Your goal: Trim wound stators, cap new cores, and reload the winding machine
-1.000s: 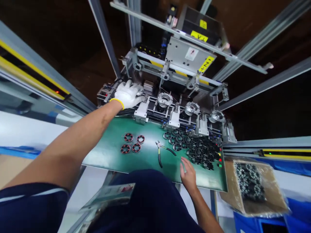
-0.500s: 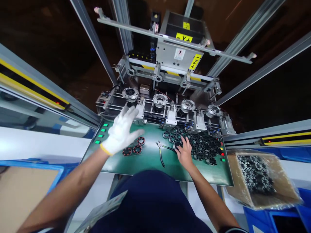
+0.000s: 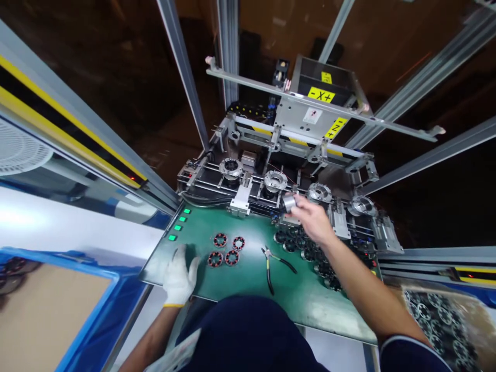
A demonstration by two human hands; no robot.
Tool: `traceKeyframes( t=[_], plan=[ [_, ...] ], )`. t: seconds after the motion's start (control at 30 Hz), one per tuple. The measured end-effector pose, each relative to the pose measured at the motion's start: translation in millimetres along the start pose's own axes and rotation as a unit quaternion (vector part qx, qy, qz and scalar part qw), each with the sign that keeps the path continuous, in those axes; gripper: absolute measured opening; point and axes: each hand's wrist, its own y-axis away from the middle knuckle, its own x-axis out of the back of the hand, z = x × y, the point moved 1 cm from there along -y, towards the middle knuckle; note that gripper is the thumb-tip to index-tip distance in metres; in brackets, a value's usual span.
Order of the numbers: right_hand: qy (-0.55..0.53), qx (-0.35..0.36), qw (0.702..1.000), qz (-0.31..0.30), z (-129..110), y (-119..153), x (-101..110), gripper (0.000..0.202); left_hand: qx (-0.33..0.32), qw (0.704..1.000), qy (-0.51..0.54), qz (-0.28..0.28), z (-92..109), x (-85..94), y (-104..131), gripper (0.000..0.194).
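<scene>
My right hand (image 3: 314,221), bare, is closed on a stator core (image 3: 289,202), a short ring part with a silvery side. It is in front of the round metal fixtures, near the second fixture (image 3: 275,181) from the left. My left hand (image 3: 179,276), in a white glove with a yellow cuff, is at the left front of the green table (image 3: 248,287), fingers spread, holding nothing. To its right lie several wound stators (image 3: 232,258) with red and black parts. Cutting pliers (image 3: 268,261) with yellow-black handles lie open mid-table. The leftmost fixture (image 3: 231,169) has a black core in it.
Many black stator cores (image 3: 306,245) crowd the table's right side. A lined box (image 3: 478,315) of more cores stands at right. Blue bins (image 3: 110,289) are on the left. Aluminium posts (image 3: 186,82) and yellow-black light-curtain bars (image 3: 73,119) frame the station; green lit buttons (image 3: 177,228) line the left edge.
My right hand has lifted a core from the pile and carried it up towards the fixtures. My left hand has come down from the leftmost fixture to the table's front. The view has shifted left.
</scene>
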Motion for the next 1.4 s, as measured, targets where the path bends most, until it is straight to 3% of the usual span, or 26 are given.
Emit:
traceKeyframes(
  t=[0.13, 0.23, 0.4, 0.83, 1.4],
  plan=[
    [0.104, 0.064, 0.992, 0.002, 21, -86, 10, 0.020, -0.001, 1.000, -0.021, -0.015, -1, -5.5, -4, 0.058],
    [0.175, 0.089, 0.980, -0.029, 39, -112, 3, 0.014, -0.005, 0.999, -0.030, -0.022, -2, -6.1, -3, 0.058],
    [0.270, 0.104, 0.954, -0.081, 52, -107, -6, 0.018, -0.012, 0.999, -0.037, -0.029, -4, -7.2, -3, 0.057],
    [0.405, 0.059, 0.894, -0.181, 39, -126, -16, 0.021, -0.024, 0.998, -0.054, -0.029, -2, -6.0, -6, 0.061],
    [0.435, 0.023, 0.878, -0.199, 32, -128, -22, 0.023, -0.040, 0.996, -0.074, -0.043, 4, -2.9, -8, 0.066]
  ],
)
